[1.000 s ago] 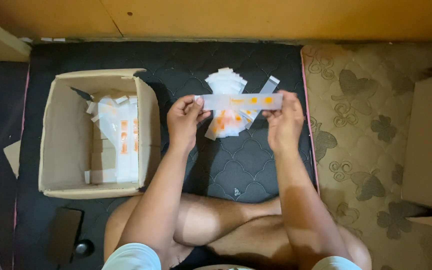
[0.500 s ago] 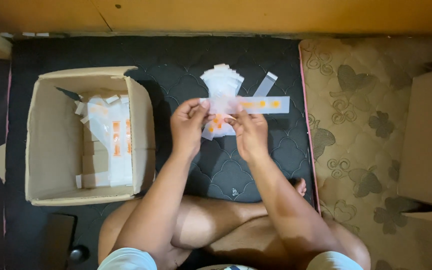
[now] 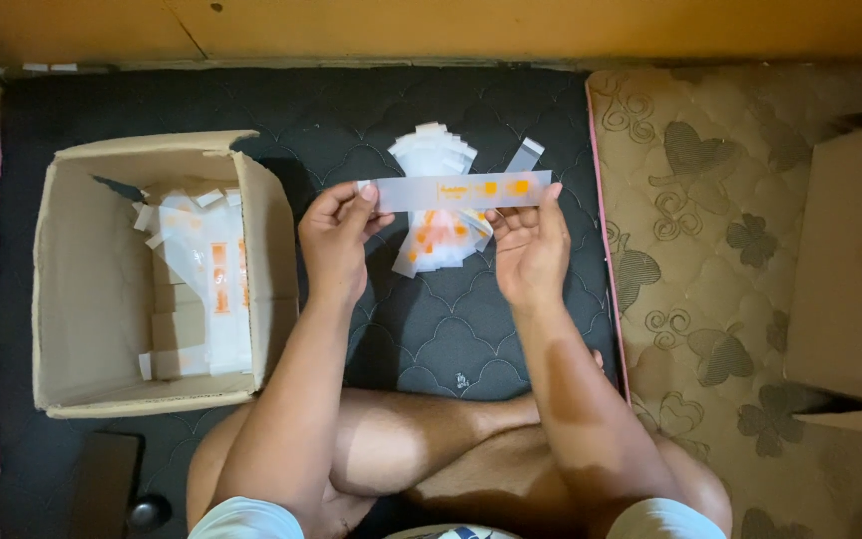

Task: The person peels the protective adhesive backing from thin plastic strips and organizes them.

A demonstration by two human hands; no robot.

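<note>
Head view, looking down: a seated person holds a long translucent plastic strip (image 3: 463,191) with orange print flat between both hands. The left hand (image 3: 334,240) pinches its left end; the right hand (image 3: 531,250) grips its right end. Just beneath the strip lies a pile of similar strips (image 3: 438,232) on a dark quilted mat (image 3: 451,329). Left of the strip stands an open cardboard box (image 3: 82,289).

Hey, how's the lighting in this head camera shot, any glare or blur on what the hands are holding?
Head view: warm, dim, yellowish light; the left hand and right hand look sharp; the translucent strip between them shows no glare, its orange print slightly soft; the cardboard box has a shadowed inner wall; frame corners darken.
</note>
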